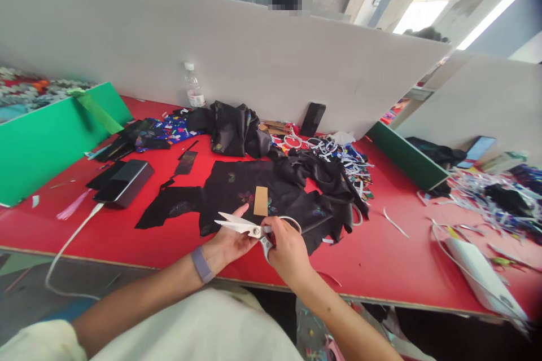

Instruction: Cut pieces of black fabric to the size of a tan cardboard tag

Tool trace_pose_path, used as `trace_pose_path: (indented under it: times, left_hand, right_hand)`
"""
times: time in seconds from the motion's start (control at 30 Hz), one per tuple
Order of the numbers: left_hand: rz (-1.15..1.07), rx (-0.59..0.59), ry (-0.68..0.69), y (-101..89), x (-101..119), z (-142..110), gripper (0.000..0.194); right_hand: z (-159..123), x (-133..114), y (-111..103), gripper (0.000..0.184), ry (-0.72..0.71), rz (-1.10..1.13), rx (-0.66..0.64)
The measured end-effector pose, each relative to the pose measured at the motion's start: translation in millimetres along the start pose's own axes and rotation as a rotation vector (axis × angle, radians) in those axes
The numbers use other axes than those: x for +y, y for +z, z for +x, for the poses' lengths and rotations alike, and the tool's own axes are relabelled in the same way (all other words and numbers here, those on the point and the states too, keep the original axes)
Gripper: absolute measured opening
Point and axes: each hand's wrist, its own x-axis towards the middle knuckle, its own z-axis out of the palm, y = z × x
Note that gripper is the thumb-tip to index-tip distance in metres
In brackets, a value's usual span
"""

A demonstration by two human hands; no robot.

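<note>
In the head view, my right hand (290, 245) grips a pair of scissors (255, 231) by the handles. The blades point left and stand slightly apart, with no fabric visible between them. Beneath the scissors is my left hand (231, 242), palm up with its thumb stretched out; part of it is hidden by the blades. Just beyond both hands a black patterned fabric (228, 186) is spread on the red table (178, 242). A small tan cardboard rectangle (261, 201) rests on that fabric.
Bunched black fabric (235, 130), a plastic bottle (193, 87) and a leaning phone (312, 119) are at the back. A black device (127, 183) with a white cable sits left. Green dividers (55, 141) flank the table. A white power strip (483, 276) lies right.
</note>
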Motion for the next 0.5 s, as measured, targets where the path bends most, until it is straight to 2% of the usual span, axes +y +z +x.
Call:
trace_pose_path:
  times: [0.1, 0.27, 0.4, 0.5]
  left_hand:
    - [0.069, 0.054, 0.083, 2.6, -1, -2, 0.06]
    - [0.191, -0.051, 0.108, -4.0, -1, -1, 0.088]
    - [0.294, -0.119, 0.099, -14.8, -2, 4, 0.086]
    - [0.347, -0.114, 0.09, -13.9, -2, 10, 0.066]
  right_hand:
    - [0, 0, -1, 0.033, -0.011, 0.009, 0.012]
    - [-1, 0, -1, 0.032, 0.005, 0.026, 0.005]
    - [-5, -3, 1, 0.034, 0.027, 0.039, -0.031]
    - [-10, -6, -5, 0.036, 0.089, 0.121, -0.076]
